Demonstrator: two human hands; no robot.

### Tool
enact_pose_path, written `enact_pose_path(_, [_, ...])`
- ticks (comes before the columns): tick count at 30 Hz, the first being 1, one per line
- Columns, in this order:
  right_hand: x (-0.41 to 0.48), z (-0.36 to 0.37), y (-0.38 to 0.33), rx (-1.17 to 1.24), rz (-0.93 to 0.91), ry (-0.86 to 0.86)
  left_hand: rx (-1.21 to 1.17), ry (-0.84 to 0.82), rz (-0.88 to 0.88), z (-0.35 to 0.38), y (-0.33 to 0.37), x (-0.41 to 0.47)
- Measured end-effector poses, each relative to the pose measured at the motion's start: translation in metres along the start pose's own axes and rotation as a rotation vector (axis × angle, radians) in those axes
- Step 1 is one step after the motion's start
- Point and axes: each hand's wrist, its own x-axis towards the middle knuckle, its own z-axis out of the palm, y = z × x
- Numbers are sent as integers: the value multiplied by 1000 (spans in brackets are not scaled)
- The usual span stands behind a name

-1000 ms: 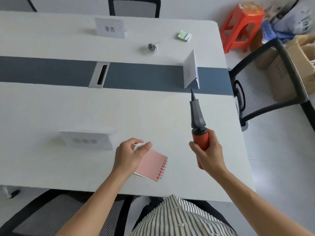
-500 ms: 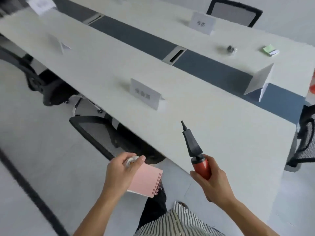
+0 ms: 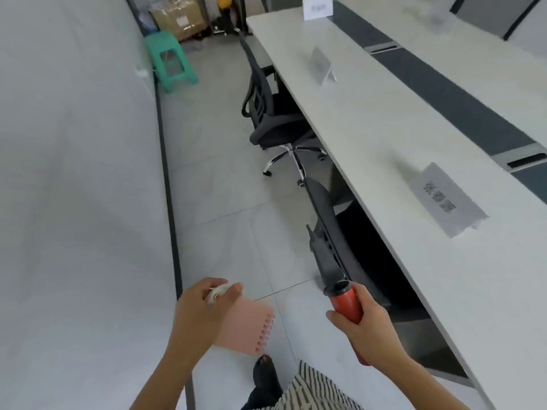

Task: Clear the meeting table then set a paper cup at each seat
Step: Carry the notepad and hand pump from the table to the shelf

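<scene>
My left hand (image 3: 201,315) grips a pink spiral notebook (image 3: 247,329) together with a small white tape roll (image 3: 217,292), held over the floor. My right hand (image 3: 364,329) is closed around the red handle of a hand pump (image 3: 344,300), whose dark grey nozzle points up and away. The long white meeting table (image 3: 384,149) with its dark centre strip runs along my right. Name cards (image 3: 444,199) stand on it. No paper cup is in view.
Two black office chairs (image 3: 272,113) are tucked at the table's near side, one right in front of the pump. A green stool (image 3: 170,63) and cardboard boxes (image 3: 180,20) sit at the far end. A white wall (image 3: 74,173) lines the left; a tiled aisle runs between.
I have turned left away from the table. Both hands, still holding the notebook with tape and the pump, have moved off the tabletop and are over the aisle floor.
</scene>
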Motion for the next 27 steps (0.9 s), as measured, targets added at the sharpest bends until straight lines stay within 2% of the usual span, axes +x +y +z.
enact_pose_path(5, [48,66,-76,4,-67,-78,-23,86,-84,-83,-28,54])
enact_pose_path(10, [107,91,-128,-12,-75,-127,-89,83,-126,-109,-25,121])
enact_pose_path(18, [276,94,-208,-72,-75,-165,-122,92,-105,-112,36,275])
enact_pose_path(22, [361,99,-276,-83,-125,-193,-153,145,-88,-135,83,354])
enact_pose_path(27, [457,115,-361,-125,-190,-265,-234,198,-125,-158,106,438])
